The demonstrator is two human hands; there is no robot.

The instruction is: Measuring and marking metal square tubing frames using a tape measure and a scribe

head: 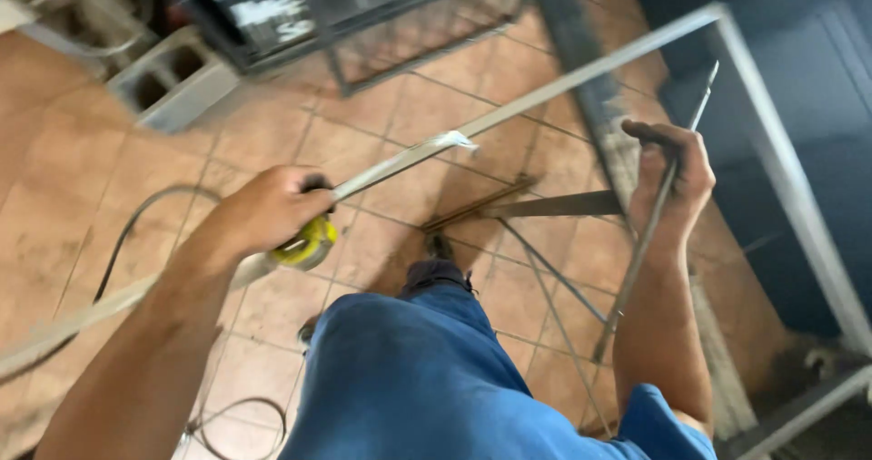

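The left hand [268, 210] has its grip shut around a yellow tape measure [307, 245]; its tape [409, 156] runs along the metal frame [590, 65]. The right hand [672, 174] squeezes a thin metal rod [640, 251].

A grey concrete block [173, 79] sits on the tiled floor [82, 178], just left of a dark wire cage [409, 24]. A black cable [136, 219] curves below the block.

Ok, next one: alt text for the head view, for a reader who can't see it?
Seen from above, a person's left hand grips a yellow tape measure against a pale metal frame, while the right hand holds a thin metal rod upright. Terracotta floor tiles lie below.
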